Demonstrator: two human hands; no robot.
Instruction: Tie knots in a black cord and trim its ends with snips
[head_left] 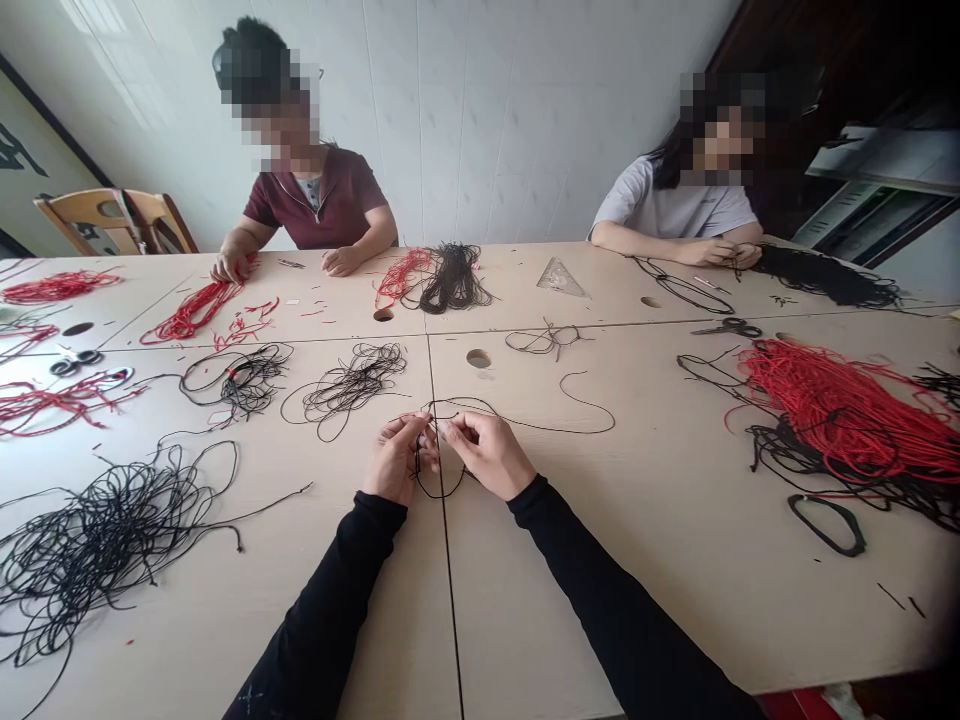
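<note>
My left hand (396, 455) and my right hand (487, 450) meet over the middle of the pale wooden table (525, 560), both in black sleeves. Each pinches the same thin black cord (525, 425), fingertips nearly touching. The cord hangs in a small loop below my hands and trails off to the right across the table in a long curve. A loose tangle of black cord (352, 385) lies just beyond my left hand.
A large black cord pile (97, 540) lies at the near left, a red and black pile (847, 420) at the right. Scissors (727, 327) and a clear triangle ruler (559, 277) lie farther back. Two people sit across the table handling cords.
</note>
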